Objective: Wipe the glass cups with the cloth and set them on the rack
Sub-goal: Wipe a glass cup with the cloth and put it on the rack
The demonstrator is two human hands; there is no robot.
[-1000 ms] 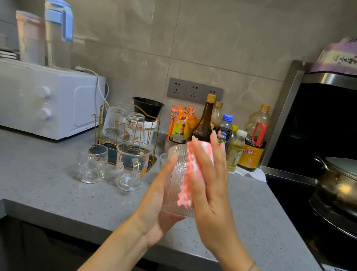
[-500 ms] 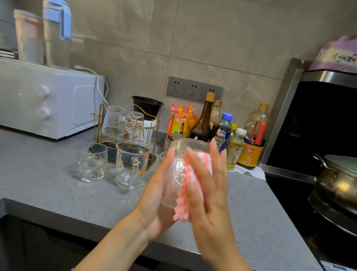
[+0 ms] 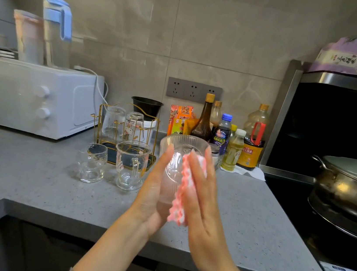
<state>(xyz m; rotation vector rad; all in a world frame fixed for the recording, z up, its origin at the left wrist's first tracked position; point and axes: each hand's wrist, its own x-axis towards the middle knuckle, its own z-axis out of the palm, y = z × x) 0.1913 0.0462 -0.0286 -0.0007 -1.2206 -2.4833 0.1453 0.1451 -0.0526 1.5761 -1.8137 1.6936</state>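
Now I count five glass cups. One ribbed cup (image 3: 179,156) is up off the counter (image 3: 30,174), pressed between my palms. Two cups (image 3: 113,120) (image 3: 134,126) hang upside down on the gold rack (image 3: 100,113), and two more stand upright just in front of it, a small one (image 3: 91,162) and a handled one (image 3: 131,165). There is one pink-and-white cloth (image 3: 181,195). My left hand (image 3: 153,191) lies straight-fingered up the cup's side. My right hand (image 3: 200,198), also flat, presses the cloth against the other side. Compared with a second ago, the cup's mouth tips more towards me and the cloth sits lower, below the rim.
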